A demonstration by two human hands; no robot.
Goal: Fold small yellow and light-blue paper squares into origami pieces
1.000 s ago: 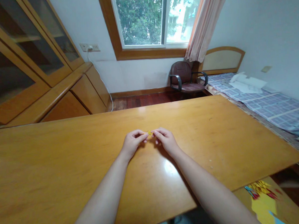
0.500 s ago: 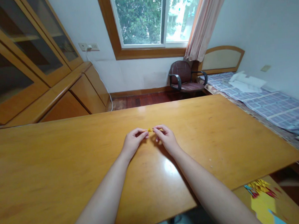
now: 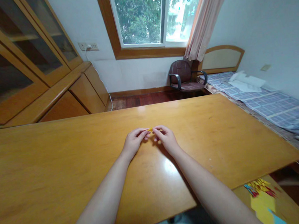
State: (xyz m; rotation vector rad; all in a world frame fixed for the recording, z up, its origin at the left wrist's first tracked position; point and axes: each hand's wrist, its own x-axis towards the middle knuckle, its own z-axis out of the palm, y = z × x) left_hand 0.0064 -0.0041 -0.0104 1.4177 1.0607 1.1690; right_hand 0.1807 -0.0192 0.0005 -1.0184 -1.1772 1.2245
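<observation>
Over the middle of the wooden table (image 3: 67, 163), both hands meet at a small yellow strip (image 3: 150, 129), which looks like folded paper. My left hand (image 3: 135, 139) pinches its left end between thumb and forefinger. On the opposite end, the thumb and forefinger of my right hand (image 3: 165, 138) are closed too. Only a short slanted bit of the strip shows between the fingertips; the rest is hidden.
On a lower surface at the bottom right lie yellow paper (image 3: 263, 203), blue paper (image 3: 277, 217) and a pile of yellow and red folded pieces (image 3: 261, 187). A brown armchair (image 3: 184, 76) stands beyond the table, with a bed (image 3: 272, 109) to the right and cabinets (image 3: 70, 92) left.
The yellow strip has turned a little between the fingertips and now slants up to the right. My fingers have shifted slightly; both arms stay nearly in place.
</observation>
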